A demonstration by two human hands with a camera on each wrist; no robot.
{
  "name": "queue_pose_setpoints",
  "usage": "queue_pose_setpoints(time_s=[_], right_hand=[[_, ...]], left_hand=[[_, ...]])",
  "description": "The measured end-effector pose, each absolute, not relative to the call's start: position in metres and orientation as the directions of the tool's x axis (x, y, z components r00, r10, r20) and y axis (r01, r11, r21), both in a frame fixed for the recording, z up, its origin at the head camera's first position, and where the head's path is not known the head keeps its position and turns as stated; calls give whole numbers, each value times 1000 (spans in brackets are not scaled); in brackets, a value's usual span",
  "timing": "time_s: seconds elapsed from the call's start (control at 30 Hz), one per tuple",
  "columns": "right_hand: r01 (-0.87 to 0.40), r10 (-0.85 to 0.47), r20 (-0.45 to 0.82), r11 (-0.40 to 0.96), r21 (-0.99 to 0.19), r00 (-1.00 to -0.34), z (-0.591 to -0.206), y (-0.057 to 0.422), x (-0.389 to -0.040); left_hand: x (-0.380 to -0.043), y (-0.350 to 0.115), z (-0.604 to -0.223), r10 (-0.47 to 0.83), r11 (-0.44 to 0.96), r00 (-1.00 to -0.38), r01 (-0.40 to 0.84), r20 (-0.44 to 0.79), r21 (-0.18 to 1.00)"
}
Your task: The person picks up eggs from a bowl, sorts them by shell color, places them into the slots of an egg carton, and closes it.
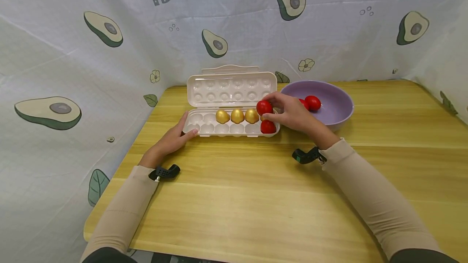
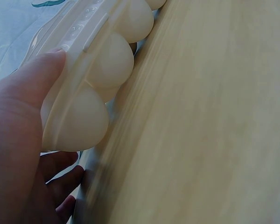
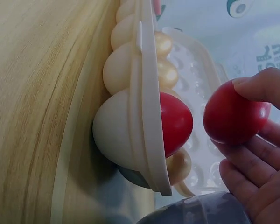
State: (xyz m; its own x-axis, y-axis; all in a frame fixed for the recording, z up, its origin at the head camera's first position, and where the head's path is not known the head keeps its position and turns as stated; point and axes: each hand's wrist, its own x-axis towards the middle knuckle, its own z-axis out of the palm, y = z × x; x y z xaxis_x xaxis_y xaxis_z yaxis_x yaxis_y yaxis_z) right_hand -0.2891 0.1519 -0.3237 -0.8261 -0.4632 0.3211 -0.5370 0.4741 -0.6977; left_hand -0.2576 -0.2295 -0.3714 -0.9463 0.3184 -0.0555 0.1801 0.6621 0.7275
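Note:
An opened cream egg carton [image 1: 207, 134] lies on the table with its lid [image 1: 231, 88] tipped back. My left hand [image 1: 172, 138] holds its left end, the thumb on the front rim and the fingers round the side. In my right hand [image 1: 292, 113] a red egg [image 3: 233, 114] is pinched between thumb and fingers, above the carton's right end. Another red egg [image 1: 268, 127] sits in the front right cup. Several golden eggs [image 1: 237, 116] stand in the back row; the rightmost is mostly hidden by the right hand in the head view.
Right of the carton stands a purple bowl [image 1: 338, 106] with red eggs [image 1: 313, 103] inside, its left side partly covered by my right hand. A wooden table [image 1: 234, 198] carries everything. Behind it hangs a white cloth [image 1: 248, 23] printed with avocados.

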Motion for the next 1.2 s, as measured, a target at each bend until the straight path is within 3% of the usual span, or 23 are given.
queue_pose_setpoints(time_s=[0.3, 0.8, 1.2], right_hand=[[-575, -497, 338, 471, -669, -800, -325, 146, -287], [-513, -488, 297, 404, -757, -821, -339, 135, -286], [-519, -452, 296, 526, -674, -842, -348, 128, -285]], left_hand=[[-246, -224, -358, 322, 670, -946, 194, -46, 716], [-257, -230, -371, 317, 672, -947, 181, -59, 718], [-267, -236, -388, 307, 672, -952, 206, -15, 712]])
